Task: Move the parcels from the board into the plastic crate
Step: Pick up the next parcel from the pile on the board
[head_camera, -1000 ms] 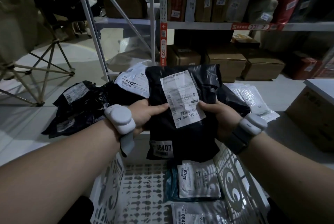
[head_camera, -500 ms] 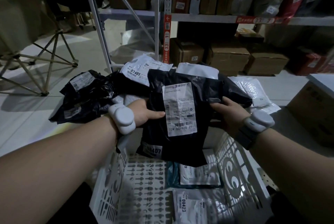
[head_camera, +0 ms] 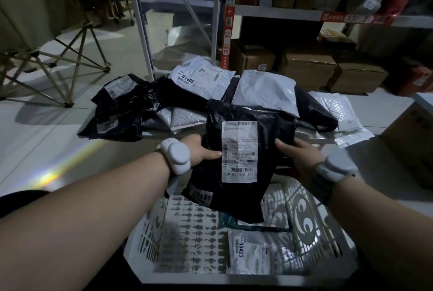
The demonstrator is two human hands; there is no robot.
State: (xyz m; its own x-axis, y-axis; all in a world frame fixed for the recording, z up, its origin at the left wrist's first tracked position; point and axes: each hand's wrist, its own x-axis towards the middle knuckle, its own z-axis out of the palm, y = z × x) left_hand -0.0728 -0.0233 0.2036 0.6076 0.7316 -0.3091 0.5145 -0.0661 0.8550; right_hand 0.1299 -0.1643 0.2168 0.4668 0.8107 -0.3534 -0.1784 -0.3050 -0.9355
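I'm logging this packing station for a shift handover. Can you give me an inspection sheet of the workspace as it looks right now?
Surface: the board is mostly covered by a heap of parcels; only a strip of its edge shows.
Job's things: a black parcel with a white label is held over the white plastic crate; a clear-bagged parcel marked 08423 lies in the crate; black, white and bubble-wrap parcels remain on the board, among them a white parcel marked 07405.
Clutter: nothing seen.
Hands: left hand and right hand grip the black parcel's sides; each wrist wears a white band.
Cables: nothing seen.
Surroundings: metal shelving with boxes, a folding chair, dim light.
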